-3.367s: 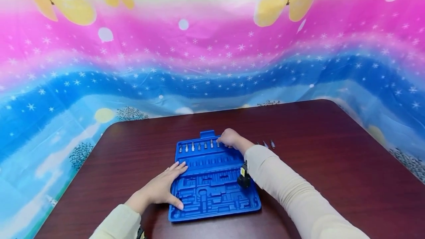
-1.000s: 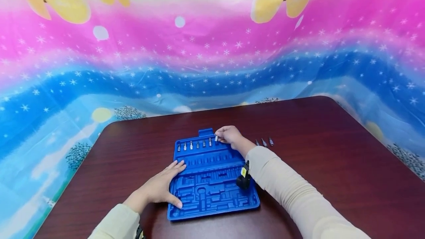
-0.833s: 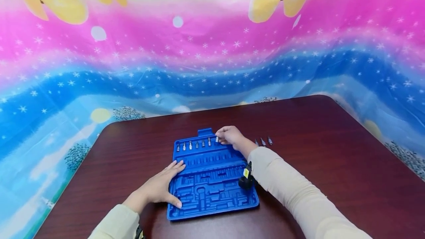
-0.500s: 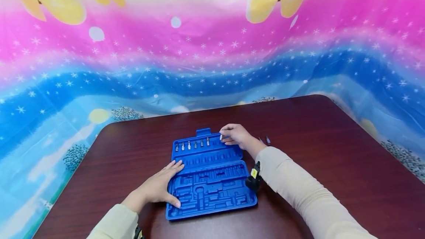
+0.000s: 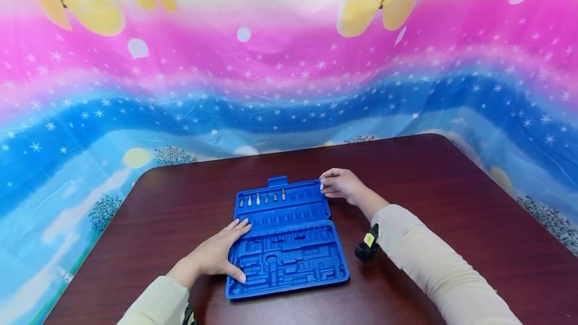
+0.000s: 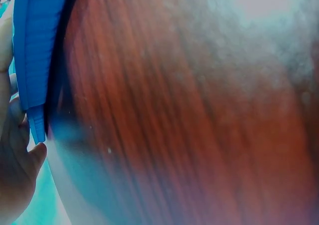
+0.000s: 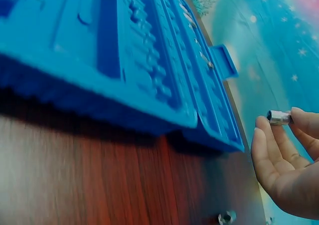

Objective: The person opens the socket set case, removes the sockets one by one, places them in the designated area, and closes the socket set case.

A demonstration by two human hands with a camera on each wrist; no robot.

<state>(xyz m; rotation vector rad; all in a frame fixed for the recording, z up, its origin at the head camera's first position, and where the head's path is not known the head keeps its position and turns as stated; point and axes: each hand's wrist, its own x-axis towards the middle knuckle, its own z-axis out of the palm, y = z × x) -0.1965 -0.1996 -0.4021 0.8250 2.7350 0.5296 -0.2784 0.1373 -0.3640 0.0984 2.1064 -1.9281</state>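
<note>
A blue plastic tool case (image 5: 311, 277) lies unfolded on the table. My left hand (image 5: 219, 250) rests on its left edge with fingers straight and spread, the thumb over the near half. Several silver bit sockets (image 5: 258, 198) stand in a row in the far half's slots, on the left. Just beyond the case's far right corner, my right hand (image 5: 345, 187) pinches one small bit socket (image 7: 279, 117) between thumb and fingertips. In the right wrist view its hollow end faces the case. The left wrist view shows only part of my left hand (image 6: 17, 170) beside the case.
On the dark wooden table (image 5: 429, 199), a loose metal socket (image 7: 227, 217) shows below my right hand in the right wrist view. The head view hides it behind the right arm. A printed cloth (image 5: 289, 74) hangs behind the table.
My right hand has drawn a bit socket out of the far row and carried it right, past the case's edge. The right forearm now covers the loose sockets. My left hand has stayed put.
</note>
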